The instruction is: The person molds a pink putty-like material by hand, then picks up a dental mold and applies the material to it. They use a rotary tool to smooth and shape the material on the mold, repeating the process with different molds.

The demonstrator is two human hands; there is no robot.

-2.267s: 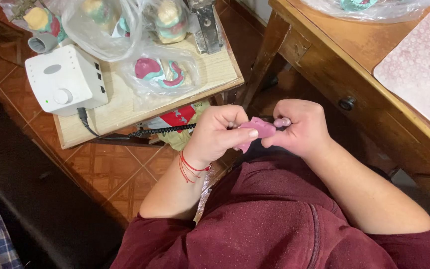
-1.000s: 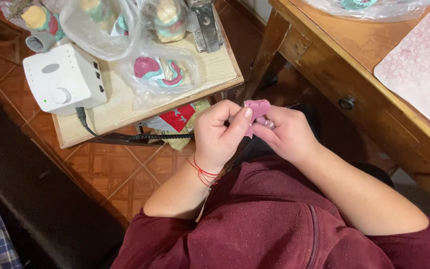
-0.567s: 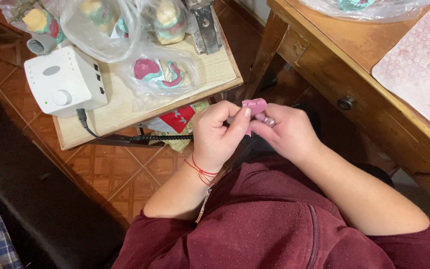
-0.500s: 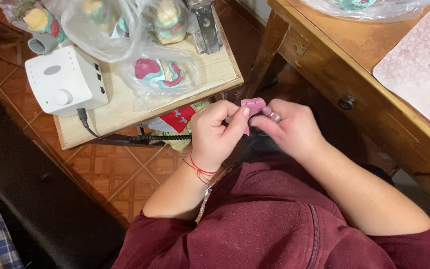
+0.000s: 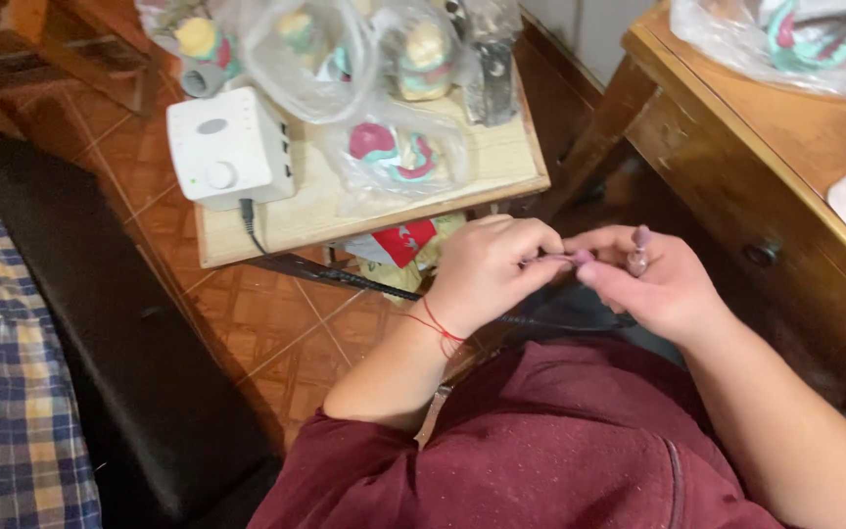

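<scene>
Between the fingertips of both hands sits a small pinkish-purple piece (image 5: 580, 258), mostly hidden, so its shape and long axis cannot be told; what shows lies roughly across, from one hand to the other. The left hand (image 5: 487, 272), with a thin red string bracelet (image 5: 440, 323) at the wrist, is curled closed and pinches the piece from its side. The right hand (image 5: 653, 284) meets it thumb-first, fingers bent narrow around the same spot. Both hands hover above the lap in a maroon sweatshirt (image 5: 560, 451), over a dark cable (image 5: 345, 279). Beyond them stands a low pale wooden table (image 5: 345, 211) bearing a white boxy device with a round knob (image 5: 230, 147) and clear plastic bags of colourful crocheted items (image 5: 399, 152). A brown wooden desk (image 5: 736, 176) rises to the right.
</scene>
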